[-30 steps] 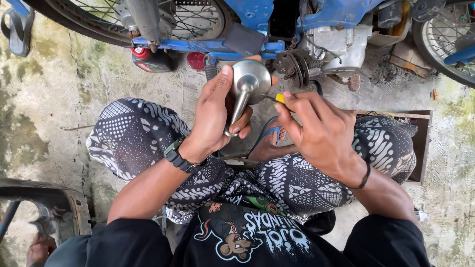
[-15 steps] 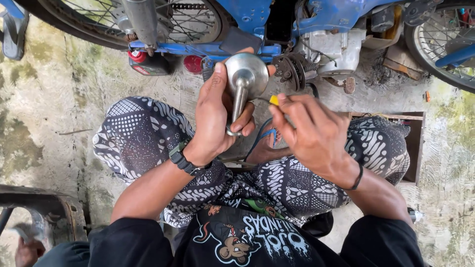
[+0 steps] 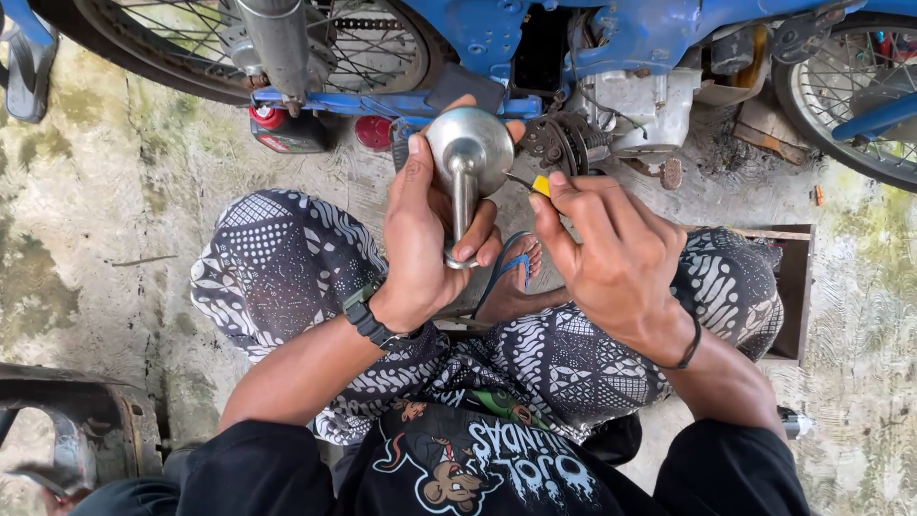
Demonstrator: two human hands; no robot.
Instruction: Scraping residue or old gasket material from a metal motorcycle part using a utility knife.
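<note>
Outdoors, stained concrete floor (image 3: 115,191), blue motorbike (image 3: 611,38) at 12. Left hand (image 3: 425,239) closed round chrome funnel-shaped part (image 3: 468,158), centre. Right hand (image 3: 611,258) pinching yellow-handled screwdriver (image 3: 537,183) w/ fingertips at 1.

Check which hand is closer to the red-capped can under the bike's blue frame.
Left. The left hand grips the metal piston part, just right of the red-capped can. The right hand, holding a yellow-handled tool, sits farther right.
</note>
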